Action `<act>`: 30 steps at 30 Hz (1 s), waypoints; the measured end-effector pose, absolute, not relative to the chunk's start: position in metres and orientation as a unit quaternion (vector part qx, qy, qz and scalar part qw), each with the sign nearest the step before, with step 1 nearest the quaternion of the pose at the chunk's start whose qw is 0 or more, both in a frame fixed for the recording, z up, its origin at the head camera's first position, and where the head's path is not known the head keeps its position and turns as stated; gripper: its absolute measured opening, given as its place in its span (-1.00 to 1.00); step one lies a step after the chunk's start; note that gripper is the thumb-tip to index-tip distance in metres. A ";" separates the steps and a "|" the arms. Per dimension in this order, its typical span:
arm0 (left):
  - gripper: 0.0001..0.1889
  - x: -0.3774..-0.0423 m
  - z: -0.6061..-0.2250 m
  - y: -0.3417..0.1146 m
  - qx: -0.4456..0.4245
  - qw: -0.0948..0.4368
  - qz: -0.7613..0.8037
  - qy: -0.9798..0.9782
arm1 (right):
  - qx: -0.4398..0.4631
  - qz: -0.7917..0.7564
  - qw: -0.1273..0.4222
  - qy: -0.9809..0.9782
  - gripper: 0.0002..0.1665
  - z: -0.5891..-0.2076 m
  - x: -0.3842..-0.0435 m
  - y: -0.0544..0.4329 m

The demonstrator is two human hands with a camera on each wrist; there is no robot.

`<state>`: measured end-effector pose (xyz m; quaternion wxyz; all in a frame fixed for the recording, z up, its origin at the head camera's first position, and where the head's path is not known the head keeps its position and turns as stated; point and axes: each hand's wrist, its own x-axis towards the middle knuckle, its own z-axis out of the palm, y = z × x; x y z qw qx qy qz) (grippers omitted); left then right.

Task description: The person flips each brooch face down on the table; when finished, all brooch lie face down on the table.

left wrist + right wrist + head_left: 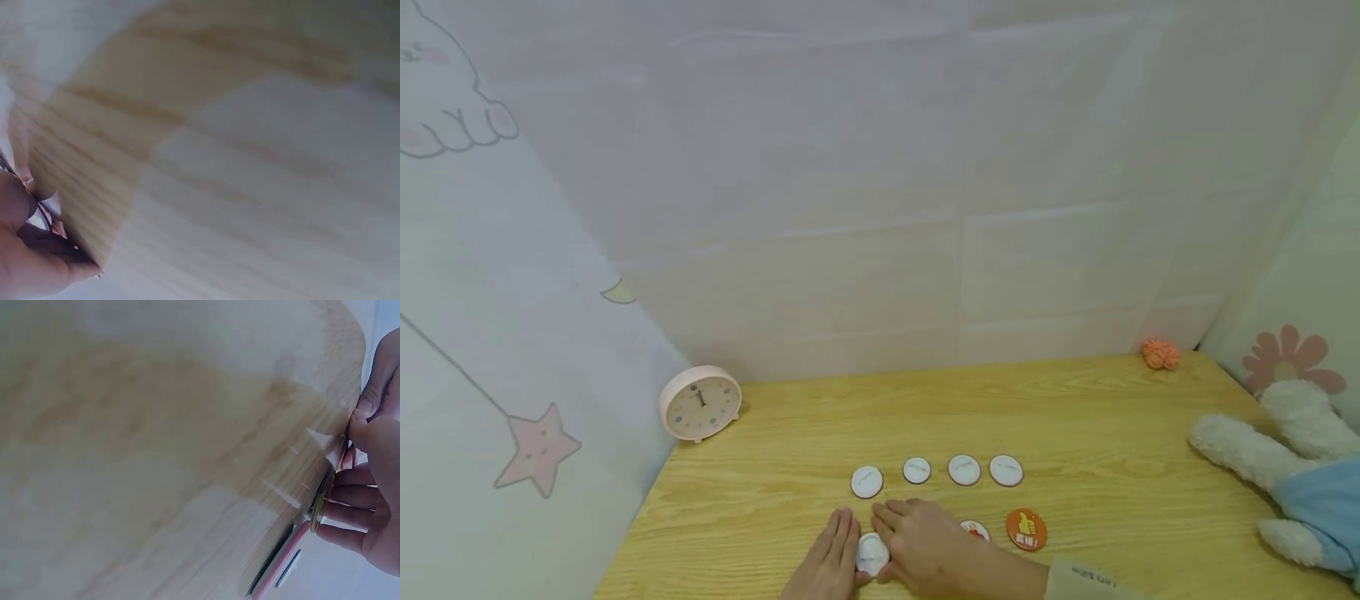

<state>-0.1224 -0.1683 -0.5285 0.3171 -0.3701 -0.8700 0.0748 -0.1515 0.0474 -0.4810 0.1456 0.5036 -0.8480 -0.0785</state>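
Observation:
A white round pin badge (872,554), its pin back showing, lies between my two hands near the table's front edge. My left hand (826,557) rests along its left side, fingers straight and together, thumb at its lower edge. On the other side my right hand (925,543) has its fingertips at the upper right rim and its thumb low beside it. In the right wrist view the right hand (375,494) reaches to the tabletop with extended fingers, its thumb close to the left thumb. Only part of the left hand (31,256) shows in the left wrist view.
Beyond the hands, several white-backed badges (964,469) lie in a row. An orange thumbs-up badge (1026,529) and a partly hidden badge (975,528) are right of my hand. A clock (702,403), an orange flower-like thing (1161,353) and a plush toy (1300,475) sit around the table.

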 end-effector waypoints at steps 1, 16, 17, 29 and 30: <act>-0.21 -0.122 -0.528 -0.168 -0.371 0.310 0.074 -0.872 | 0.501 -0.081 0.141 -0.850 -0.25 -0.481 -0.151 0.047; -0.34 -0.116 -0.509 -0.164 -0.361 0.194 0.078 -0.909 | 0.464 -0.115 0.095 -0.873 -0.30 -0.477 -0.145 0.038; -0.34 -0.117 -0.505 -0.164 -0.363 0.178 0.079 -0.911 | 0.460 -0.111 0.091 -0.876 -0.31 -0.477 -0.145 0.038; -0.31 -0.120 -0.472 -0.154 -0.328 -0.008 -0.009 -0.945 | 0.475 0.024 0.091 -0.875 -0.45 -0.473 -0.148 0.068; -0.31 -0.120 -0.470 -0.151 -0.324 -0.011 -0.014 -0.946 | 0.475 0.032 0.086 -0.875 -0.46 -0.471 -0.148 0.072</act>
